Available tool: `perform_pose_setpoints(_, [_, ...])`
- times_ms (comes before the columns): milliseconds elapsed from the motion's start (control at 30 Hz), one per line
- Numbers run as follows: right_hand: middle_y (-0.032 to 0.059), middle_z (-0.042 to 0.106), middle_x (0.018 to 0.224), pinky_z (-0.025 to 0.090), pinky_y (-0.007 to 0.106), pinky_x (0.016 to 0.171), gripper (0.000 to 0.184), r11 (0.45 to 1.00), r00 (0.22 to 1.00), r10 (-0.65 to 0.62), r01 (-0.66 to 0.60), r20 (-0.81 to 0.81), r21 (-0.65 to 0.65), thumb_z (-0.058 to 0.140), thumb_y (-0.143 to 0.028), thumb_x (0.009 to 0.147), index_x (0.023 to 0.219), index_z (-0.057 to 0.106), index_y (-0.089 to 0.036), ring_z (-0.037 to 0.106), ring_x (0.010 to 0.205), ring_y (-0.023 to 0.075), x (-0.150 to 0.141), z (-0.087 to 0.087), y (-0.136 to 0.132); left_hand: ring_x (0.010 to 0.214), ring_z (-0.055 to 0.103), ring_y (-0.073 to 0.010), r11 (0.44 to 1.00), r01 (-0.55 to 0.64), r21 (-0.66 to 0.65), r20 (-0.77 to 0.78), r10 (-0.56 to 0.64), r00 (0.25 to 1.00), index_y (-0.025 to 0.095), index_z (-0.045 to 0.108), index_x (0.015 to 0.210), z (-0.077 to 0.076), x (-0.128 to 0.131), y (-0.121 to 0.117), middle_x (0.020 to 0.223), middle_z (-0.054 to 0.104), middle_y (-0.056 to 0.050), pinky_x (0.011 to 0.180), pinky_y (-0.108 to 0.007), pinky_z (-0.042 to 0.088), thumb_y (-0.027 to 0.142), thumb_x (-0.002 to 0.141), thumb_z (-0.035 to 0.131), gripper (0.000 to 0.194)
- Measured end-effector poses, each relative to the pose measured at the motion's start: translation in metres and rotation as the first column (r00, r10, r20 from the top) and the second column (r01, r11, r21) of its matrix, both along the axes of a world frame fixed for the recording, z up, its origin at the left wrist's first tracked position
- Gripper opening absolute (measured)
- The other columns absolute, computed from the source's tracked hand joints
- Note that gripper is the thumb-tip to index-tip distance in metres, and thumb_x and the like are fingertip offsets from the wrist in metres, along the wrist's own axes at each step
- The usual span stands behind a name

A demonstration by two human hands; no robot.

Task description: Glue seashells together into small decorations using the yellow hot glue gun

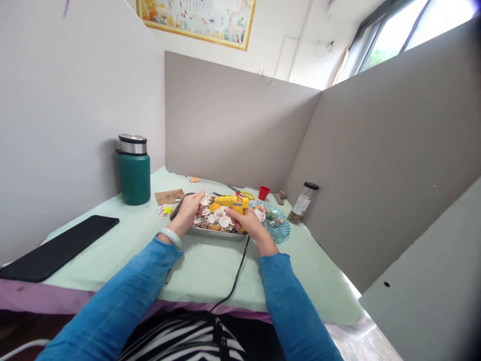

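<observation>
My right hand [246,220] grips a yellow glue gun [231,202], whose nozzle points left toward my left hand [190,208]. My left hand pinches a small pale shell [204,200] right at the nozzle tip. Both hands hover over a metal tray [218,231] filled with several white and orange shells. The gun's black cord [236,273] runs from my right hand down over the table's front edge.
A green flask [134,170] stands at the back left, a black pad [56,246] lies at the left edge. A blue glass dish [280,228], a red cup [263,192], scissors [244,193] and a jar [303,201] sit right of the tray. Grey partitions enclose the table.
</observation>
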State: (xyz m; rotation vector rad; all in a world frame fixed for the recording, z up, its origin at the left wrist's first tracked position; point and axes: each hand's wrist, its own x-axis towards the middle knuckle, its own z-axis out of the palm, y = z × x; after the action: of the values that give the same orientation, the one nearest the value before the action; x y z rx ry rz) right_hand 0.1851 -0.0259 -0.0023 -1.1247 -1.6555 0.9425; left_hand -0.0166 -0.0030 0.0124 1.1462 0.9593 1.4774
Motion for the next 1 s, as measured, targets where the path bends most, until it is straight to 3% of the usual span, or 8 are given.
perform_pose_setpoints(300, [-0.0033,0.049,0.048,0.035,0.024,0.042,0.043,1.000,1.000,0.026,-0.026,0.003,0.007,0.067,-0.056,0.079,0.060,0.053,-0.020,0.042,0.040,0.0091,-0.0006,0.0000,-0.0005,0.034,0.020,-0.0054,0.998,0.057,-0.014,-0.013,-0.057,0.998,0.022,0.036,0.056,-0.0026,-0.0007,0.0011,0.040,0.027,0.009,0.036,-0.020,0.018,0.043,0.084,0.063,0.044])
perform_pose_setpoints(1000, [-0.0038,0.049,0.047,0.035,0.023,0.042,0.042,1.000,0.999,-0.004,0.004,0.036,0.021,0.068,-0.054,0.079,0.060,0.054,-0.020,0.042,0.040,0.0090,-0.0006,0.0008,-0.0008,0.034,0.021,-0.0050,1.000,-0.020,-0.015,-0.071,0.019,0.997,0.022,0.035,0.058,-0.0002,0.0012,-0.0013,0.042,0.027,0.009,0.036,-0.019,0.017,0.041,0.085,0.060,0.042])
